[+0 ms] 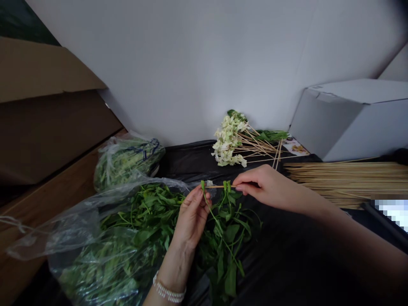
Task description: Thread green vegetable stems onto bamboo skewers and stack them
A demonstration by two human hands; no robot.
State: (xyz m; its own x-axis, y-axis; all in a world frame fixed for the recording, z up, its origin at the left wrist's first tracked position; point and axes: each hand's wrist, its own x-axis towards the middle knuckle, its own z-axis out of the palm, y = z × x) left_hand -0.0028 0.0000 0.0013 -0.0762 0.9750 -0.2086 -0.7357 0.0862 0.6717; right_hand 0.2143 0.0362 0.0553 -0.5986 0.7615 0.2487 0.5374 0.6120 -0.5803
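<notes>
My right hand [255,185] pinches a thin wooden skewer [218,186], held roughly level and pointing left. Folded green stems [227,185] sit on the skewer just beyond my right fingertips, with leaves hanging below. My left hand [194,210] is closed at the skewer's other end, its thumb and fingers pinching a leafy green stem [203,187]. Beneath both hands, loose leafy greens [229,233] hang or lie over black plastic sheeting; which of them are attached to the skewer I cannot tell. An open clear plastic bag [73,231] of greens lies by my left forearm.
A second bag of greens [123,163] stands farther back. Skewers threaded with pale leafy pieces [228,142] lie against the white wall [197,76]. On the right are a bundle of bare skewers [331,180] and a white box [350,121]. A cardboard box [44,136] stands left.
</notes>
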